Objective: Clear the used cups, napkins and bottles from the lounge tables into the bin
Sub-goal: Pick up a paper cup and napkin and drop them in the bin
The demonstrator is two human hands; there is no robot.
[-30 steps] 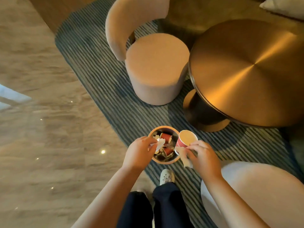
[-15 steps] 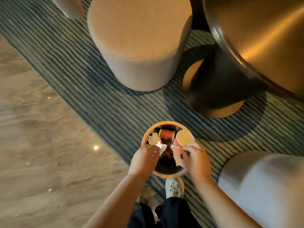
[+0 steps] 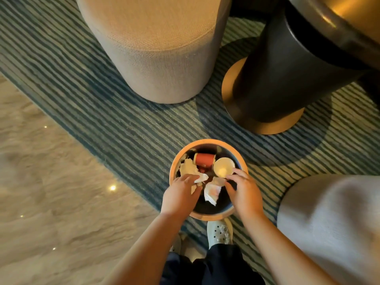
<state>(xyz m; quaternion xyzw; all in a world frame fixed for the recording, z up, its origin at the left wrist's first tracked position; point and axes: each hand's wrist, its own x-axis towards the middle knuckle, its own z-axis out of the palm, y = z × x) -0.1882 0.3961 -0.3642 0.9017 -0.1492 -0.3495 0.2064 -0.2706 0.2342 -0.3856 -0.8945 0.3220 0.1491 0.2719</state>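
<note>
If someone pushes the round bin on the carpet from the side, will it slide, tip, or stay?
The bin looks light: only paper cups and crumpled napkins show inside, so it would probably move easily. The ribbed carpet may grip its base, so a high push might tip it. A low push seems safer.

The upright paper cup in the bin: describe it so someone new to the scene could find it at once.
Find the round bin with the orange rim on the striped rug, under both hands. At its right side, against the right hand's fingertips, sits the upright cup. Unlike the red cup lying on its side beside it, its pale open mouth faces the camera.
</note>
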